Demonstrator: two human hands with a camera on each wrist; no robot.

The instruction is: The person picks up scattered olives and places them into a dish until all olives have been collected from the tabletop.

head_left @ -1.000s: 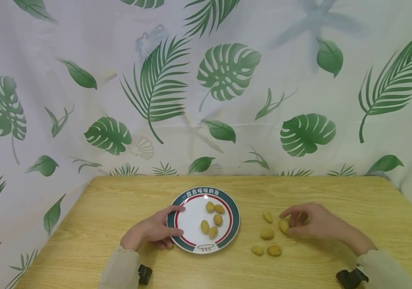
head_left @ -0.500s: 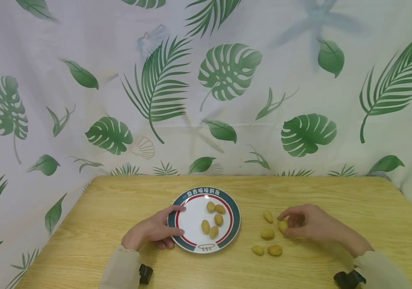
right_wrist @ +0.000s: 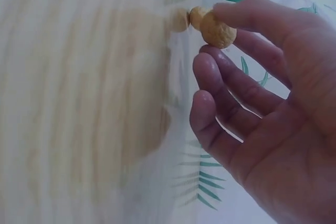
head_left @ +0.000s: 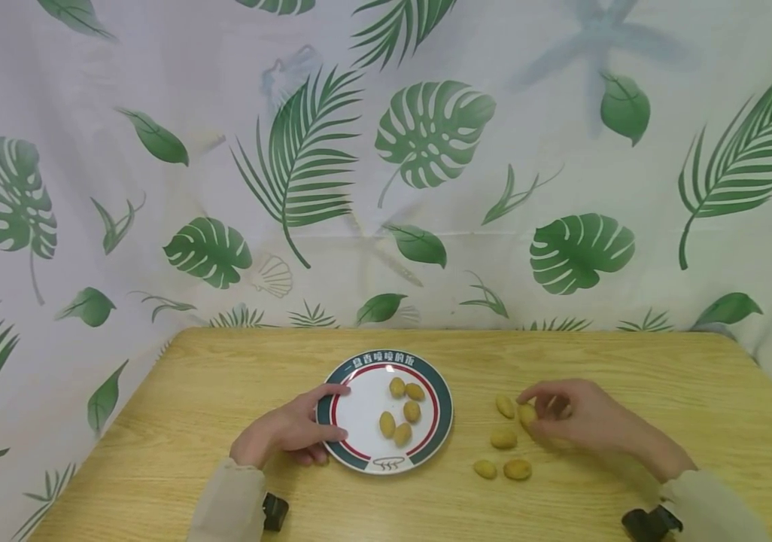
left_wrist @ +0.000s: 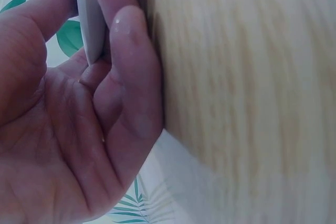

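My left hand (head_left: 294, 425) grips the left rim of a round plate (head_left: 323, 410) with a dark teal border and a red ring. Its thumb lies over the rim and other fingers are underneath, as the left wrist view shows. Several small oval yellow fruits (head_left: 387, 424) lie on the plate's right half. My right hand (head_left: 579, 414) pinches one yellow fruit (right_wrist: 219, 31) between thumb and fingertips, just right of the loose ones. In the right wrist view its skin looks wrinkled, and it appears to be slightly off the table. The other fingers are bent loosely.
Several more yellow fruits (head_left: 503, 438) lie loose on the wooden table (head_left: 664, 376) between the plate and my right hand. A white curtain (head_left: 332, 286) printed with green leaves hangs behind the table and at its sides.
My right hand, with the fruit in its fingers, has shifted slightly left. My left hand stays on the plate's rim, and the other fruits lie as before.
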